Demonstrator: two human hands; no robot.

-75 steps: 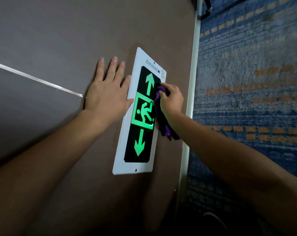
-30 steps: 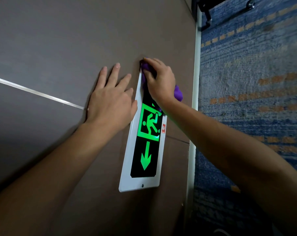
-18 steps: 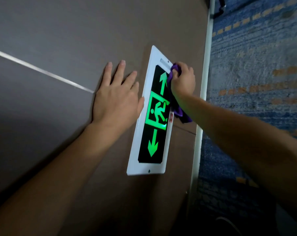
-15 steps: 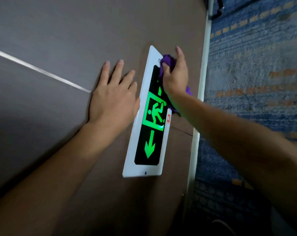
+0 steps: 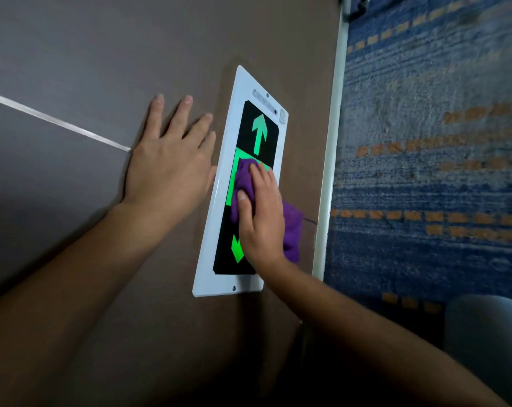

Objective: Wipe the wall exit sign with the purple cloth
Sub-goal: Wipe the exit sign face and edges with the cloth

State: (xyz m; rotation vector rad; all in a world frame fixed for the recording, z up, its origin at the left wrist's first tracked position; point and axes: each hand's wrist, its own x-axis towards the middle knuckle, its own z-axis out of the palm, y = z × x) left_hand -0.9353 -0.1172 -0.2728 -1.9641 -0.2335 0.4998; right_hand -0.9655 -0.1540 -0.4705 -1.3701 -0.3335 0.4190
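Half the exit sign (image 5: 219,224), at frame centre on the brown wall (image 5: 102,54), lay under the purple cloth (image 5: 244,179), which my right hand (image 5: 262,218) pressed flat mid-wipe with fingers loosely spread. My left hand (image 5: 169,165) rested open and empty just beside the sign; I judged the next stroke should cover the bare arrows.

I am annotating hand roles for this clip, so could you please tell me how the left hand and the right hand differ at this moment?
The left hand lies flat and open on the brown wall beside the exit sign, fingers spread and holding nothing. The right hand is on the sign's face, pressing the purple cloth over the middle pictogram, fingers curled onto the cloth. The left hand sits at the sign's white frame; the right hand covers part of the lower arrow. Both are bare and reach toward the wall.
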